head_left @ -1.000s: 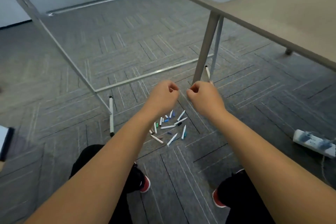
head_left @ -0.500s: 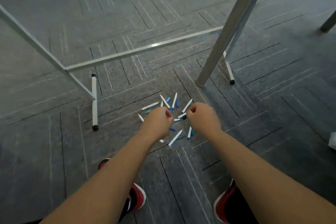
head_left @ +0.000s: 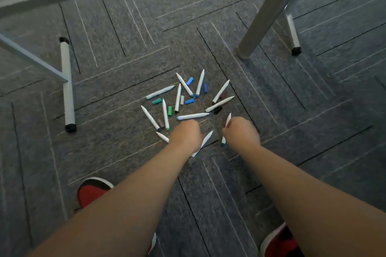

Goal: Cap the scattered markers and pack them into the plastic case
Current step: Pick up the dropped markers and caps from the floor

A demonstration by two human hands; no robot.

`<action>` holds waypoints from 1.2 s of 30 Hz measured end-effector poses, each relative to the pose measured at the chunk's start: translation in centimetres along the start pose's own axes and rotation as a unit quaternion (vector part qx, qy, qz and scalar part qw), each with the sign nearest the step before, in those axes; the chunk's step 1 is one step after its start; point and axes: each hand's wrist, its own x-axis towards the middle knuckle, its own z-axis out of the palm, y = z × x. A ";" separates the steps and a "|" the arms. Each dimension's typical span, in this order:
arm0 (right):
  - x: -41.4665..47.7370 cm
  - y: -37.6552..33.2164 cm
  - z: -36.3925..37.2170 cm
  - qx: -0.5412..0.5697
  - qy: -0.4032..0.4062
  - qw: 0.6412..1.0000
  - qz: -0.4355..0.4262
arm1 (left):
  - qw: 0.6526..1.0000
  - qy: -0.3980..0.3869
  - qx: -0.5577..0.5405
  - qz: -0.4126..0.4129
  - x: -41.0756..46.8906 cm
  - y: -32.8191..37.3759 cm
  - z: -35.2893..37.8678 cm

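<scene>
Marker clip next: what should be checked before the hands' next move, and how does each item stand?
1. Markers within reach on the carpet: ok.
2. Loose caps lying beside them: ok.
3. Left hand free, curled on nothing: ok.
4. Right hand free: cannot tell; a marker passes behind its edge.
5. Plastic case in sight: not ok.
</scene>
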 end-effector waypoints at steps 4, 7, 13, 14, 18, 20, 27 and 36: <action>1.9 0.4 2.0 -0.019 0.006 0.999 0.033 | 0.999 -0.025 0.037 -0.002 1.6 -0.8 2.4; 3.1 0.8 2.4 -0.028 0.024 0.998 0.047 | 0.997 -0.039 0.066 0.004 2.4 -0.6 3.7; 4.9 0.9 2.7 -0.068 -0.004 0.994 0.083 | 0.991 -0.034 0.127 0.004 2.6 0.7 4.6; 5.2 0.9 2.9 -0.073 -0.007 0.993 0.089 | 0.990 -0.029 0.140 0.005 2.5 0.8 4.6; 5.9 0.8 3.7 -0.070 0.002 0.994 0.087 | 0.985 -0.031 0.166 0.027 2.6 0.8 5.0; 6.1 0.5 3.9 -0.066 0.007 0.994 0.083 | 0.987 -0.034 0.155 0.034 2.7 0.6 5.2; 5.3 -1.7 3.7 -0.058 0.003 0.998 0.039 | 0.990 0.064 -0.078 -0.098 2.3 -1.4 3.4; 3.9 -5.9 4.7 0.035 -0.023 0.997 -0.067 | 0.882 0.100 -0.299 -0.351 3.4 -7.6 2.0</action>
